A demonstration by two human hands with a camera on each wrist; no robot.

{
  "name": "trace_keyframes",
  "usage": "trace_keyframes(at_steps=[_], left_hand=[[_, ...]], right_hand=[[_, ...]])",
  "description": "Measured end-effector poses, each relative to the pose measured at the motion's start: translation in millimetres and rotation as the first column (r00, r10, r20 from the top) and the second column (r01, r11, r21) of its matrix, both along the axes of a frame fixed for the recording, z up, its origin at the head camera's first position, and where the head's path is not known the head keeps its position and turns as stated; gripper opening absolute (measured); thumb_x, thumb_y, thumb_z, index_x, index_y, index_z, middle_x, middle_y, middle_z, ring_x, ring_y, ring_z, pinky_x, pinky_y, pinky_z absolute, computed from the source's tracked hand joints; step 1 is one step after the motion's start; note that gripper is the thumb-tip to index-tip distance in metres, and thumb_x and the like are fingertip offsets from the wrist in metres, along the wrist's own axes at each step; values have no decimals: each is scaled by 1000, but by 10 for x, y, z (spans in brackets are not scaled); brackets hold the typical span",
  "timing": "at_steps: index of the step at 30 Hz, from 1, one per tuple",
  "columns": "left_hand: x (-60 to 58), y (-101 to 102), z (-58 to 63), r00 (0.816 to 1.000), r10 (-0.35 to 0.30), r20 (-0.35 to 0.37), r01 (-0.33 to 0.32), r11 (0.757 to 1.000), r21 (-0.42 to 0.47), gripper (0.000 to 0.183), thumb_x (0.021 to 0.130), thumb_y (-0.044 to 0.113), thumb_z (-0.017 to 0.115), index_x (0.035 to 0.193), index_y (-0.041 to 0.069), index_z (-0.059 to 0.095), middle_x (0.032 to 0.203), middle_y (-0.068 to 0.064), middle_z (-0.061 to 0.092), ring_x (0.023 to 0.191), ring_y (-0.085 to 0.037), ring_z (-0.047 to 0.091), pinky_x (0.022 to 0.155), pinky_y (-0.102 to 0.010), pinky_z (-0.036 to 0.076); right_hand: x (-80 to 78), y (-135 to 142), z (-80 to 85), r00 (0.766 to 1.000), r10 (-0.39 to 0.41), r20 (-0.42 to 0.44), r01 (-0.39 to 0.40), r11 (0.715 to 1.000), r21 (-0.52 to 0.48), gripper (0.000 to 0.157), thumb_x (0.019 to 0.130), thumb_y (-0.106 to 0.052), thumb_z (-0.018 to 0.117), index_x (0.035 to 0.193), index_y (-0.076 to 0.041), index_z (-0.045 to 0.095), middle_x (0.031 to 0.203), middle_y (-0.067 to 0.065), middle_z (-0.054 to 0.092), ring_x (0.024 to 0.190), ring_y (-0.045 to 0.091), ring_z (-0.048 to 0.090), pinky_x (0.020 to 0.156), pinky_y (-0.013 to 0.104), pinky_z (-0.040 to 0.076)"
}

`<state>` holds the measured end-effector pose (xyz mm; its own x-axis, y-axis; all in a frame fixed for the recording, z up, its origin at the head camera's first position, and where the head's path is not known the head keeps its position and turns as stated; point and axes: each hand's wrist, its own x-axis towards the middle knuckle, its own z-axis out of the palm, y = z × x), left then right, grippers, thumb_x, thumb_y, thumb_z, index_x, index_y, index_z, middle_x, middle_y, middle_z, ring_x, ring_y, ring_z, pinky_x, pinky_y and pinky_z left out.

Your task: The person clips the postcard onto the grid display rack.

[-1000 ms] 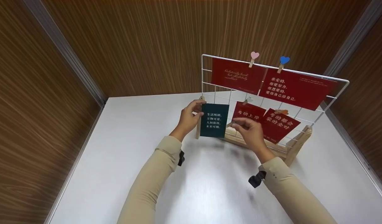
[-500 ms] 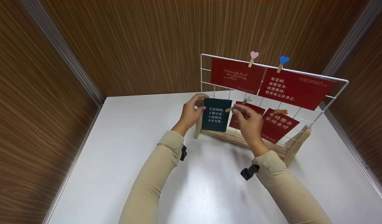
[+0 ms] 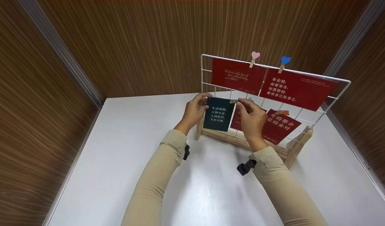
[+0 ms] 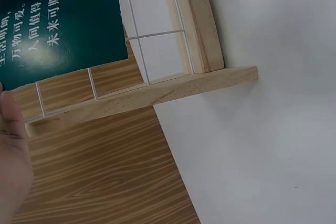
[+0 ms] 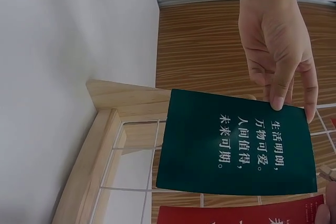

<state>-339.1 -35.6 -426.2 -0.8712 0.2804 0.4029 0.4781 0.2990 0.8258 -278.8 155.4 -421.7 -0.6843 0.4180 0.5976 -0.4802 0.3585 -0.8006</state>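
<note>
A dark green card (image 3: pixel 219 116) with white writing stands upright against the left part of a white wire grid (image 3: pixel 332 97). My left hand (image 3: pixel 194 110) pinches its upper left corner between thumb and fingers; the right wrist view shows this left hand (image 5: pixel 281 51) most fully. At the upper right corner of the card, my right hand (image 3: pixel 253 121) pinches a small wooden clothespin (image 3: pixel 233 101). Whether the clothespin bites on the card cannot be told. Behind the right hand hangs a red card (image 3: pixel 237 121), partly hidden.
Two red cards (image 3: pixel 237 75) hang along the grid's top under a pink heart clip (image 3: pixel 255 55) and a blue heart clip (image 3: pixel 285 60). An orange clip (image 3: pixel 283 112) holds a tilted red card (image 3: pixel 281 127). The wooden base (image 3: pixel 297 147) stands on a white table (image 3: pixel 142 125).
My left hand has raised the green card and shifted it slightly right. My right hand has carried the clothespin up from beside the card's lower right edge to its upper right corner.
</note>
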Motion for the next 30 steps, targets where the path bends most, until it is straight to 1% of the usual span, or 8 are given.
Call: trace_keyframes(at_steps=[4, 7, 12, 15, 17, 20, 23, 30], left_hand=[[-6, 19, 6, 1000, 5, 10, -5, 1000, -3, 40, 90, -7, 58, 122, 18, 57, 102, -3, 62, 93, -14, 56, 86, -30, 46], [-17, 29, 9, 1000, 13, -4, -13, 1000, -12, 40, 90, -7, 59, 122, 18, 57, 102, -2, 62, 94, -13, 56, 86, -30, 45], [-30, 40, 21, 999, 30, -15, -30, 999, -20, 40, 89, -6, 59, 122, 18, 58, 103, -3, 62, 93, -13, 56, 84, -29, 44], [-29, 51, 29, 999, 33, -12, -33, 999, -21, 40, 90, -5, 59, 122, 17, 58, 104, -3, 62, 93, -13, 56, 83, -28, 44], [-24, 63, 37, 999, 33, -17, -34, 999, -22, 40, 90, -5, 60, 122, 17, 58, 104, -3, 63, 93, -13, 56, 83, -28, 45], [-23, 77, 42, 999, 39, -33, -39, 999, -21, 40, 89, -6, 61, 122, 17, 58, 103, -3, 63, 93, -13, 57, 83, -27, 45], [-25, 86, 38, 998, 41, -45, -42, 999, -20, 41, 88, -7, 61, 122, 16, 58, 102, -3, 63, 92, -12, 58, 82, -27, 46], [-33, 113, 29, 998, 58, -33, -58, 998, -7, 39, 89, -7, 60, 121, 17, 58, 106, -4, 64, 92, -12, 58, 81, -27, 48]], right_hand=[[-36, -11, -1, 999, -26, -35, 26, 1000, -13, 14, 85, -8, 72, 96, -1, 75, 84, 9, 72, 70, 15, 67, 57, 16, 50], [-58, -23, 18, 998, -42, -53, 41, 999, -12, 12, 85, -6, 72, 95, 0, 75, 84, 10, 72, 69, 15, 67, 57, 16, 50], [-86, -45, 61, 998, -13, -68, 14, 1000, 6, 13, 85, -3, 70, 96, 3, 74, 88, 13, 71, 67, 16, 68, 58, 17, 52], [-88, -55, 81, 999, -8, -52, 10, 999, 38, 13, 86, -3, 69, 97, 2, 73, 88, 11, 71, 63, 12, 67, 56, 16, 51], [-81, -55, 95, 999, -32, -35, 35, 996, 83, 14, 87, -5, 68, 99, 0, 74, 85, 9, 71, 60, 8, 66, 53, 15, 50], [-75, -53, 114, 997, -68, -21, 70, 986, 150, 15, 88, -8, 68, 100, -2, 74, 83, 8, 70, 57, 9, 65, 50, 12, 47], [-76, -53, 125, 996, -91, -7, 91, 975, 203, 16, 88, -10, 68, 101, -2, 74, 81, 10, 70, 56, 14, 66, 47, 11, 44], [-78, -72, 173, 996, -82, 40, 71, 970, 231, 16, 89, -10, 68, 101, -3, 74, 85, 12, 71, 54, 19, 66, 41, 11, 42]])
